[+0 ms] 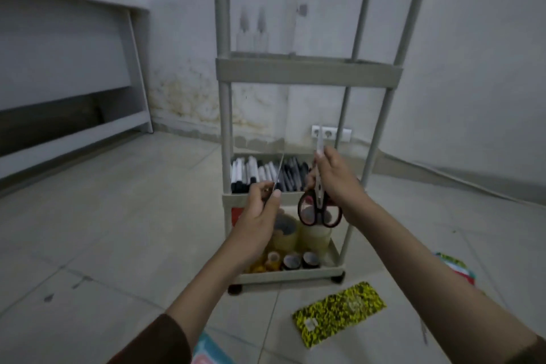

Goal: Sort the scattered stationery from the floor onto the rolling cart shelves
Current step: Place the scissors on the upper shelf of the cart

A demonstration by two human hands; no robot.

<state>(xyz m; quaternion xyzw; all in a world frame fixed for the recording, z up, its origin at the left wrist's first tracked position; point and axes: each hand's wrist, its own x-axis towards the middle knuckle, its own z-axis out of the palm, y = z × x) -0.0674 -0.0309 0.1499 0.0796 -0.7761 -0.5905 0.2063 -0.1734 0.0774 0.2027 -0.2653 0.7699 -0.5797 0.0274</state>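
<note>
A pale rolling cart (307,72) stands on the tiled floor in front of me. Its middle shelf holds several black and white markers (260,173); its bottom shelf holds tape rolls (298,248). My right hand (336,183) grips a pair of scissors (319,210) with black and red handles, blades pointing up, in front of the middle shelf. My left hand (263,210) pinches a thin metal ruler (279,170) that stands upright beside the scissors. On the floor lie a yellow and black patterned packet (339,312), a colourful item (455,266) at the right and a teal one (206,349) near my left arm.
A white desk frame (74,68) stands at the left against the wall. A wall socket (332,133) sits low behind the cart, with a cable running right along the wall base. The cart's upper shelf shows nothing inside from this angle.
</note>
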